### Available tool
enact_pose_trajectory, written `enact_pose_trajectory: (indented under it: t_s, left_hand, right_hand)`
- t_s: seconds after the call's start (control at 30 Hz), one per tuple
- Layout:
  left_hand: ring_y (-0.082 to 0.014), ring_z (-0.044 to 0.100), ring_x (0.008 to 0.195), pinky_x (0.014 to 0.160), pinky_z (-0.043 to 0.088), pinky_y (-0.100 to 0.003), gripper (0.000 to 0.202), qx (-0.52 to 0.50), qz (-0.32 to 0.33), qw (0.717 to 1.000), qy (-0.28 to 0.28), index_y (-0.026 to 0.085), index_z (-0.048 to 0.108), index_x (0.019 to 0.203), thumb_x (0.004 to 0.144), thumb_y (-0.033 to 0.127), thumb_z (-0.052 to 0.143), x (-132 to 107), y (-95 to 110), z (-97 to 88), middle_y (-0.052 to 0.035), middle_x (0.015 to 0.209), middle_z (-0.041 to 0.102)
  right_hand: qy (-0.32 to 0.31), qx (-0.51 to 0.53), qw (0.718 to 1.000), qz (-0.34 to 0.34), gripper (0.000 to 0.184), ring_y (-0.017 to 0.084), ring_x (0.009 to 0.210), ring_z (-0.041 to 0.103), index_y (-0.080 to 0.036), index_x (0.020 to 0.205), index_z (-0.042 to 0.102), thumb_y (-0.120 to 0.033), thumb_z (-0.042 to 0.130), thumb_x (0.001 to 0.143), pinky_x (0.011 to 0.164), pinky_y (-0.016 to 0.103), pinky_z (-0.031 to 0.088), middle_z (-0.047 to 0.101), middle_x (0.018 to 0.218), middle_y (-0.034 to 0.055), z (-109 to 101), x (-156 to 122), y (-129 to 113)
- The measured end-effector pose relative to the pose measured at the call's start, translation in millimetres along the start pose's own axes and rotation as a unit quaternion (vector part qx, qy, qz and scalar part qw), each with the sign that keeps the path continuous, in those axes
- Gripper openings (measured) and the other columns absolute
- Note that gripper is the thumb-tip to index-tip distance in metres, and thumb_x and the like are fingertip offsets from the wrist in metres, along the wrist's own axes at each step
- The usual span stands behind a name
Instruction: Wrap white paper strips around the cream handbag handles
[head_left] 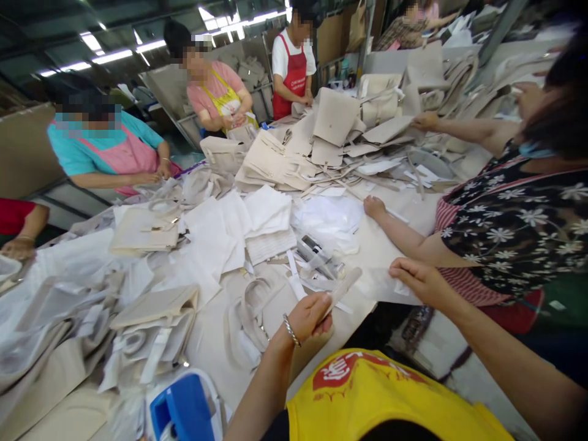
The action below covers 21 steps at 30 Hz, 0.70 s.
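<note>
My left hand, with a silver bracelet at the wrist, is closed around a beige strap. The strap's free end points up and to the right over the table edge. My right hand pinches a thin translucent sheet, which stretches leftward toward the strap; whether the two touch I cannot tell. Just beyond my left hand lie clear plastic packets with dark and metal parts. A loop of beige strap rests on the table left of my left hand.
Beige bags are heaped at the far middle, with white sheets nearer. A blue tape dispenser stands at the near left. A co-worker's arm reaches in from the right; several people work across the table.
</note>
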<state>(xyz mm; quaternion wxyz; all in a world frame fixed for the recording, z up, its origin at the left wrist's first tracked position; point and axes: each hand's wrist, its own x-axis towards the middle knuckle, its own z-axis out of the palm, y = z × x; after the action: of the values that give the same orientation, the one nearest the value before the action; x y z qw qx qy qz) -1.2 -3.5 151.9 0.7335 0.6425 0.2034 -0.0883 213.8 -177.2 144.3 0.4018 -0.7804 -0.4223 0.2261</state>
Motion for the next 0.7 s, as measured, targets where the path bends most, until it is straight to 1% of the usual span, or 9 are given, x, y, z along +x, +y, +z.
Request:
enact_pose_trajectory:
  t_s: [0.1,0.2,0.33,0.47,0.7]
  left_hand:
    - [-0.0020,0.031,0.030,0.032,0.020,-0.017,0.042,0.033,-0.030,0.998,-0.035,0.015,0.042,0.062,0.076,0.053,0.032,6,2,-0.4,0.0039,0.044,0.045]
    - [-0.0024,0.031,0.030,0.031,0.019,-0.017,0.043,0.048,-0.045,0.997,-0.041,0.015,0.042,0.060,0.075,0.054,0.032,9,4,-1.9,0.0042,0.042,0.045]
    - [-0.0029,0.031,0.030,0.032,0.021,-0.017,0.043,0.061,-0.053,0.996,-0.028,0.016,0.042,0.059,0.075,0.054,0.032,11,6,-4.2,0.0051,0.041,0.044]
    - [-0.0033,0.030,0.029,0.031,0.020,-0.017,0.042,0.063,-0.057,0.996,-0.025,0.016,0.043,0.060,0.075,0.054,0.032,13,3,-5.2,0.0059,0.040,0.043]
    - [-0.0039,0.029,0.029,0.030,0.019,-0.017,0.041,0.059,-0.067,0.995,-0.035,0.017,0.042,0.061,0.075,0.053,0.032,15,0,-4.9,0.0057,0.039,0.041]
  right_hand:
    - [0.017,-0.053,0.998,-0.024,0.026,0.013,0.058,0.044,-0.019,0.066,0.048,-0.040,0.040,0.079,0.055,0.025,0.035,0.046,0.059,-0.0012,-12,-1,4]
    - [0.003,-0.065,0.997,-0.041,0.025,0.013,0.059,0.045,-0.019,0.066,0.048,-0.038,0.040,0.080,0.057,0.025,0.036,0.047,0.060,-0.0010,-14,-2,7]
    - [-0.019,-0.052,0.998,-0.039,0.025,0.013,0.059,0.044,-0.019,0.066,0.048,-0.038,0.040,0.080,0.056,0.025,0.035,0.046,0.059,-0.0012,-13,1,11]
    - [-0.049,-0.042,0.997,-0.036,0.027,0.013,0.058,0.044,-0.019,0.065,0.048,-0.039,0.039,0.080,0.055,0.025,0.035,0.047,0.059,-0.0010,-12,5,11]
    - [-0.069,-0.059,0.994,-0.065,0.027,0.012,0.059,0.045,-0.018,0.066,0.048,-0.039,0.039,0.080,0.057,0.025,0.036,0.049,0.062,0.0001,0,11,2]
